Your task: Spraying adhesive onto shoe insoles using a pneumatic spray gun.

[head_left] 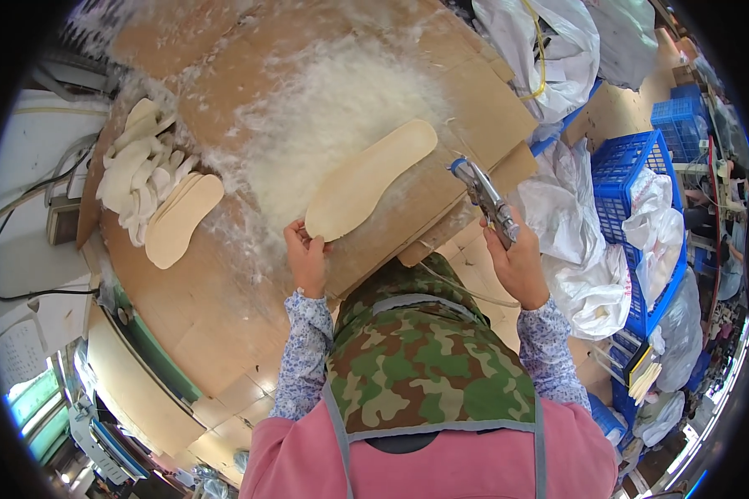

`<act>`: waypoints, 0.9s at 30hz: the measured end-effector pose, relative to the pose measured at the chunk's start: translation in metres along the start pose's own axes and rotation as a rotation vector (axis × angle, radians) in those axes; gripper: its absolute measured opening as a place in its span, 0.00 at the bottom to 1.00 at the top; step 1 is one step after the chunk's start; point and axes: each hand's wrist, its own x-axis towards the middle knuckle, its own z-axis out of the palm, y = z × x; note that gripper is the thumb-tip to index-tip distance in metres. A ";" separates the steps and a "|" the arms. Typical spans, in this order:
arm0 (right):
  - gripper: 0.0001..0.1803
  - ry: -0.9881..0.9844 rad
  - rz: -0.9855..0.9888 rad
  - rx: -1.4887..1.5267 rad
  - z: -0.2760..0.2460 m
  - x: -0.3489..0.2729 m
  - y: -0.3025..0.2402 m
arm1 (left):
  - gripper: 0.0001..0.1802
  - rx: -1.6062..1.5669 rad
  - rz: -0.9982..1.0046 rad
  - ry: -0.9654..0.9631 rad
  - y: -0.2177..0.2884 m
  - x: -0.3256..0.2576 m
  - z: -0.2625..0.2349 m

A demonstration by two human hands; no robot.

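Pinch the pale insole [370, 180] by its edge: likely light and bendy. Held at its near end by the left hand [307, 259], over white fluff [333, 91] on cardboard [484, 108]. See the right hand [518, 259] around a silver spray gun [486, 198].

- left hand [306, 259]: bare, out ahead of the body; thumb and fingers brought together in a pinch, fingertips pointing away from the torso;
- left forearm [302, 353]: reaching forward, sleeved to the wrist, slanting slightly inward;
- right hand [518, 262]: bare, fingers curled in a grip; one digit angled forward along its inner side;
- right forearm [551, 345]: sleeved, reaching forward and leaning inward;
- both hands: well apart, roughly level with each other, either side of the body's midline
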 end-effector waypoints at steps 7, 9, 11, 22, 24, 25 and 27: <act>0.08 0.020 0.167 0.035 0.007 -0.030 -0.011 | 0.21 -0.209 0.132 0.074 0.044 -0.023 -0.014; 0.07 0.118 -0.089 -0.040 0.010 -0.042 -0.004 | 0.21 -0.254 0.225 0.128 0.068 -0.033 -0.035; 0.07 0.024 -0.154 -0.120 0.007 -0.043 -0.009 | 0.21 -0.410 0.262 0.085 0.084 -0.047 -0.068; 0.06 -0.213 -0.035 0.224 0.072 -0.033 -0.046 | 0.20 -0.588 0.234 0.566 -0.003 -0.153 -0.346; 0.04 -0.242 -0.052 0.239 0.080 -0.031 -0.056 | 0.21 -0.563 0.186 0.531 0.004 -0.165 -0.377; 0.04 -0.239 -0.066 0.244 0.086 -0.031 -0.060 | 0.22 -0.531 0.137 0.480 0.009 -0.169 -0.395; 0.05 -0.243 -0.081 0.245 0.098 -0.029 -0.064 | 0.23 -0.476 0.061 0.395 0.011 -0.162 -0.426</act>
